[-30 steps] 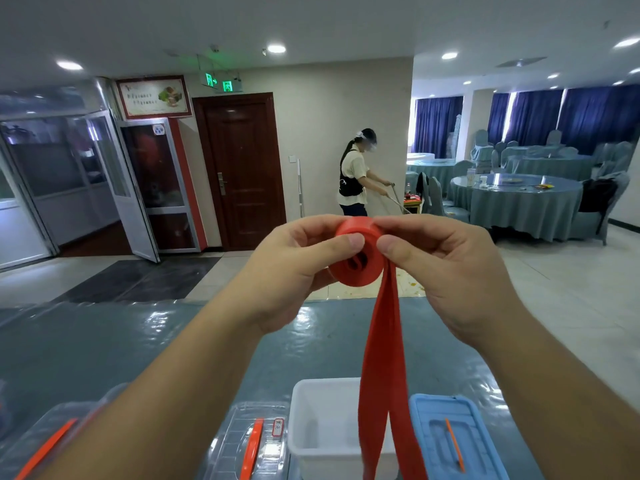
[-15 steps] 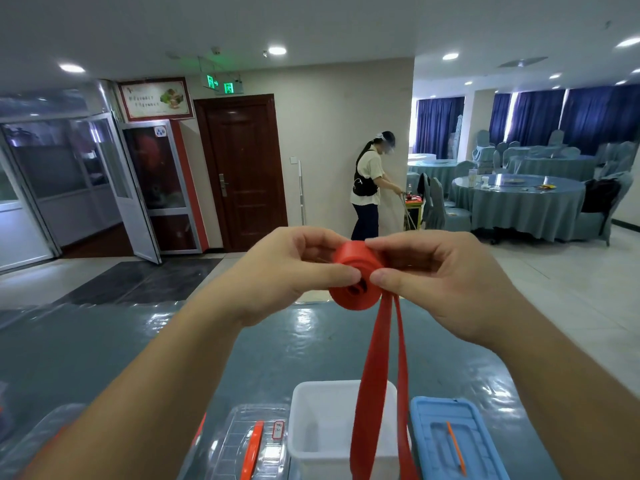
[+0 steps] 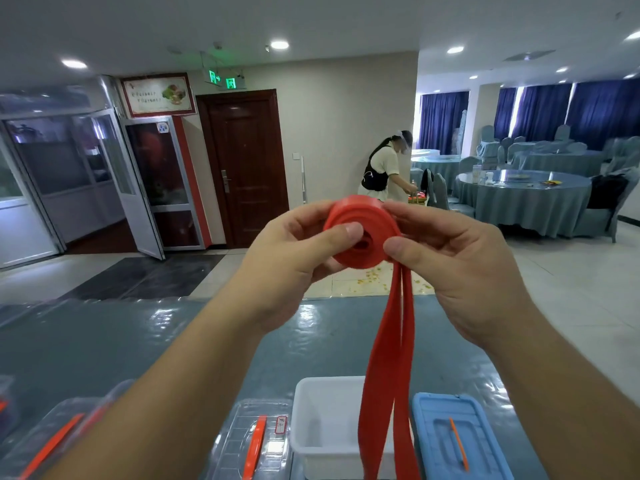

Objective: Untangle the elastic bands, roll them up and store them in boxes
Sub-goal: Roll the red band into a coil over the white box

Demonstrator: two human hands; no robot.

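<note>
A red elastic band [image 3: 363, 233] is partly wound into a thick roll held up in front of me. My left hand [image 3: 294, 251] pinches the roll from the left, thumb on its near face. From the right, my right hand [image 3: 457, 261] grips it, thumb at the lower right edge. Two loose red strands [image 3: 388, 375] hang from the roll down past the frame's bottom. Below them stands an open white box [image 3: 322, 427] on the table.
A blue lid [image 3: 457, 441] lies right of the white box. Clear lids with orange handles [image 3: 256, 441] lie to its left on the shiny grey-blue table [image 3: 104, 348]. A person stands far off by round covered tables [image 3: 526, 199].
The roll has grown thicker as both hands wound more band onto it. The hanging strands have shifted slightly right and the hands sit a little lower in view.
</note>
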